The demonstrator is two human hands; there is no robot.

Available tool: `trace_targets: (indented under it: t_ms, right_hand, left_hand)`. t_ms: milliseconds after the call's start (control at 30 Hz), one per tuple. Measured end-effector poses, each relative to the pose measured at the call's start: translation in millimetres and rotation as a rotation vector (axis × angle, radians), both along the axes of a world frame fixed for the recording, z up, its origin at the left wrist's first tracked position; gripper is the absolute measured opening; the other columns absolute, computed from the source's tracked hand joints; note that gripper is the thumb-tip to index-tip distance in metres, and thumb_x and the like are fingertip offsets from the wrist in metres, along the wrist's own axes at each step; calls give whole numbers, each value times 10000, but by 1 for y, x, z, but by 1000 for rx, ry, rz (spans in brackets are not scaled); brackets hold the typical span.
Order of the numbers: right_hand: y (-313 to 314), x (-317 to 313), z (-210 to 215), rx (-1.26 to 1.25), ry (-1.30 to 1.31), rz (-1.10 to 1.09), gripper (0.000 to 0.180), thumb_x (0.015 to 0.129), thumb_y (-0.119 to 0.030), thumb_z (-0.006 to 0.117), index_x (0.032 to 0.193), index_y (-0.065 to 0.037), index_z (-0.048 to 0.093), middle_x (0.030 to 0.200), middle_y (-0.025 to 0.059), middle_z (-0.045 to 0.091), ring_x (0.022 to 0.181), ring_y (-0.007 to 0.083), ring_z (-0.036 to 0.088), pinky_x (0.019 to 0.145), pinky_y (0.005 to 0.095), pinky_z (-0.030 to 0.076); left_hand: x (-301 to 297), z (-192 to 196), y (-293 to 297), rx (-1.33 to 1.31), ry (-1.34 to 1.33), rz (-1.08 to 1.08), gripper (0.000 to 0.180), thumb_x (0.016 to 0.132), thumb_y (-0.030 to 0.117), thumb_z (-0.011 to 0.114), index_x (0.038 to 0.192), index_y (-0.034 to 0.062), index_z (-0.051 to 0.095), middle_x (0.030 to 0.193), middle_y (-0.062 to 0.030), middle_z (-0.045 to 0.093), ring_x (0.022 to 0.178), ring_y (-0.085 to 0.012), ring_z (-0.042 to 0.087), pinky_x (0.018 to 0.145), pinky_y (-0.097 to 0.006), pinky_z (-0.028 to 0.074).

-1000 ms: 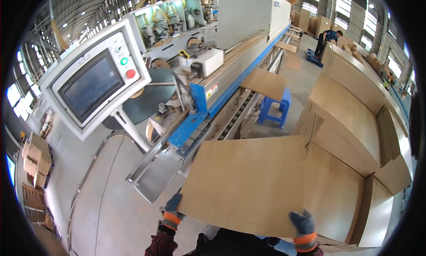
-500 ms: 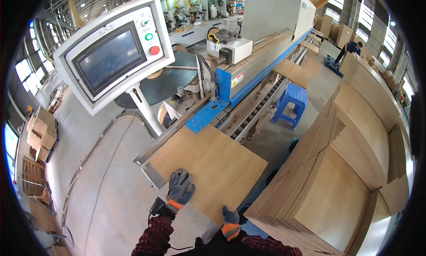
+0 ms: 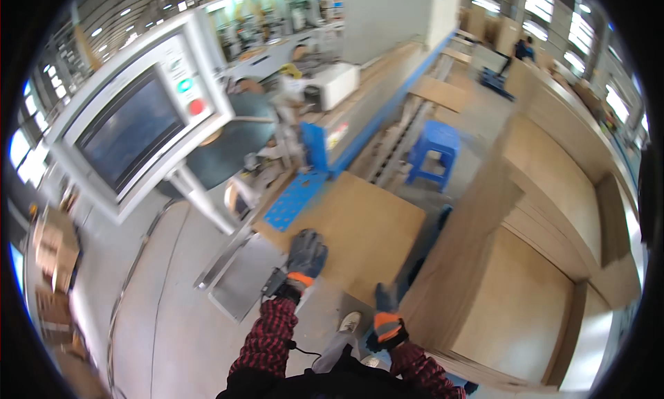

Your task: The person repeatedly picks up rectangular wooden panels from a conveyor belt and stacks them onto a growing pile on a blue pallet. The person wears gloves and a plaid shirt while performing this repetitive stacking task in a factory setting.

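Note:
A flat, light-brown wooden panel lies at the near end of the machine, its far edge up against the blue perforated plate. My left hand, in a grey glove with an orange cuff, rests flat on the panel's near left part, fingers stretched forward. At the near right corner, my right hand, gloved the same way, grips the panel's edge; motion blurs its fingers and some are hidden. Beside the left hand, a bare metal support plate shows.
A control console stands at left. Tall stacks of wooden panels fill the right side. A blue stool is beside the machine's roller track. Far off, a person bends near a pallet. A hose lies on the floor.
The panel and both hands have moved forward along the machine, uncovering more of the metal support plate. The whole view has shifted and is blurred.

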State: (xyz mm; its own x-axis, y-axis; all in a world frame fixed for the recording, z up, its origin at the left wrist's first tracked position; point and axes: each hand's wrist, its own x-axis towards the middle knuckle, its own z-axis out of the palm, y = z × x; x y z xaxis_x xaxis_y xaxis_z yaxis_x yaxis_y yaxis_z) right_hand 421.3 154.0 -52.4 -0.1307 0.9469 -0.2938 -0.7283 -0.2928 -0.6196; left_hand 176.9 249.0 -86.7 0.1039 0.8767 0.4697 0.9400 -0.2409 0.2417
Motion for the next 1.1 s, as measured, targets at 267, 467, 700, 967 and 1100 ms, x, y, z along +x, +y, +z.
trace_targets:
  t_ms: [267, 467, 700, 967, 1100]
  right_hand:
    - [-25, 237, 200, 511, -991, -603, 364, 863, -186, 507, 1177, -4, 485, 1159, 118, 517, 943, 188, 540, 822, 288, 440]
    - [76, 480, 230, -375, -1946, -1193, 458, 826, -397, 518, 1009, 17, 583, 1026, 197, 582, 959, 330, 539, 824, 375, 414]
    - [74, 501, 236, -533, -2053, -945, 490, 752, -485, 517, 828, -20, 651, 886, 209, 616, 894, 363, 561, 793, 414, 417]
    - [32, 540, 221, -172, -2096, -486, 386, 767, -397, 563, 903, -42, 630, 890, 178, 613, 859, 329, 563, 740, 375, 445]
    - [17, 515, 201, -164, -1174, -175, 402, 818, -433, 541, 1103, -149, 535, 937, 87, 604, 798, 204, 569, 652, 334, 486]
  left_hand:
    - [41, -4, 96, 112, 14, 39, 298, 760, 282, 546, 935, 40, 554, 1052, -165, 501, 1036, -347, 429, 891, -446, 322]
    - [201, 88, 178, -72, -857, -233, 250, 861, 228, 528, 979, 21, 601, 1001, -106, 591, 970, -240, 536, 857, -345, 405]
    - [358, 242, 222, -924, -1504, -644, 466, 766, 473, 592, 973, 57, 571, 712, -83, 576, 519, -191, 548, 455, -299, 450]
    - [313, 227, 121, -835, -1921, -749, 343, 847, 298, 536, 1070, 38, 557, 962, -75, 577, 842, -179, 568, 638, -331, 486]
    - [215, 201, 16, -753, -2088, -725, 421, 849, 225, 545, 1211, 27, 459, 1165, -89, 524, 1052, -221, 523, 888, -347, 435]
